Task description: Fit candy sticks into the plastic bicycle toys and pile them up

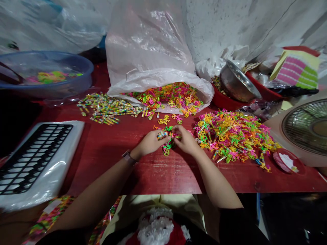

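Both my hands meet at the middle of the red wooden table (158, 170). My left hand (150, 143), a watch on its wrist, is closed on a small wrapped candy stick (161, 135). My right hand (186, 140) pinches a little plastic toy bicycle (176, 136) against it. A green toy bicycle (167, 149) lies just under the hands. To the right spreads a heap of neon toy bicycles (232, 136). More of them spill from a white plastic bag (153, 58) behind. A pile of wrapped candy sticks (107, 109) lies at the left rear.
A blue basin (51, 73) stands at the back left. A black grid tray in plastic (33, 156) lies at the left. A steel bowl (237, 83) in a red basin, a fan (306, 127) and a small red lid (287, 161) are at the right.
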Demonstrator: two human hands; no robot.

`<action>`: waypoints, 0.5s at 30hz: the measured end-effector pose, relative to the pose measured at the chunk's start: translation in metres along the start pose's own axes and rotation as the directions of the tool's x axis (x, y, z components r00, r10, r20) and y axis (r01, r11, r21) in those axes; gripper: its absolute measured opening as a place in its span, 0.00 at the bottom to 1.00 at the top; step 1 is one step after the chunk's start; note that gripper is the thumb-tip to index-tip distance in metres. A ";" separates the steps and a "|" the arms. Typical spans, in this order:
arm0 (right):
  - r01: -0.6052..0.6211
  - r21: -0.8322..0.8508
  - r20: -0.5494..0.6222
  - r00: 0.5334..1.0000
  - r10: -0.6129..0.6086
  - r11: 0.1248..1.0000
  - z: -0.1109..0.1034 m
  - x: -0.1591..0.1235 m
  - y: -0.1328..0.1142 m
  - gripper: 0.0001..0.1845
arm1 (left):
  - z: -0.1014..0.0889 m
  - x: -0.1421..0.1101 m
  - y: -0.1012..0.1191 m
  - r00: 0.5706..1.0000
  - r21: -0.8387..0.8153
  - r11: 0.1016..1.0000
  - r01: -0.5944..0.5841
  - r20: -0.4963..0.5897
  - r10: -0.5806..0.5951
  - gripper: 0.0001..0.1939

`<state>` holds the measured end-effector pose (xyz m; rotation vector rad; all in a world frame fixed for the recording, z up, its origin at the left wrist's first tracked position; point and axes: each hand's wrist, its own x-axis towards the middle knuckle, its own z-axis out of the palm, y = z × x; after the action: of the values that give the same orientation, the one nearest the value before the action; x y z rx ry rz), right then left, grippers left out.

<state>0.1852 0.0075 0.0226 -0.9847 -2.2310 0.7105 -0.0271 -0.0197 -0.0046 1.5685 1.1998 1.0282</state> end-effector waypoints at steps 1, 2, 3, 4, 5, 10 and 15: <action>0.011 -0.007 -0.010 1.000 -0.011 1.000 0.001 0.000 -0.002 0.17 | 0.001 0.000 0.000 1.000 0.026 1.000 -0.013 0.018 0.012 0.16; 0.026 -0.014 -0.021 0.999 -0.027 1.000 0.002 0.000 -0.003 0.15 | 0.003 0.000 -0.002 0.999 0.060 0.998 -0.023 0.028 0.022 0.16; 0.045 -0.019 -0.032 0.998 -0.045 0.999 0.002 0.000 -0.005 0.12 | 0.004 0.000 -0.003 0.999 0.092 0.995 -0.030 0.026 0.028 0.16; 0.059 -0.023 -0.040 0.997 -0.060 0.998 0.002 0.000 -0.007 0.08 | 0.004 0.000 -0.005 1.000 0.111 0.993 -0.031 0.009 0.030 0.16; 0.067 -0.030 -0.045 0.997 -0.068 0.997 0.002 0.000 -0.008 0.05 | 0.004 0.001 -0.006 1.000 0.122 0.992 -0.027 -0.012 0.029 0.16; 0.037 -0.088 -0.052 0.998 -0.041 0.995 -0.002 0.001 -0.004 0.03 | -0.003 0.005 -0.012 0.977 0.133 0.991 0.025 -0.212 0.004 0.14; -0.119 -0.041 -0.235 0.966 0.107 0.992 -0.008 0.003 0.002 0.06 | -0.008 0.005 -0.010 0.993 0.045 0.999 0.024 -0.121 -0.018 0.17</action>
<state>0.1901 0.0130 0.0276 -1.1670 -2.0128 0.5540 -0.0361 -0.0117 -0.0115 1.5439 1.3277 1.1015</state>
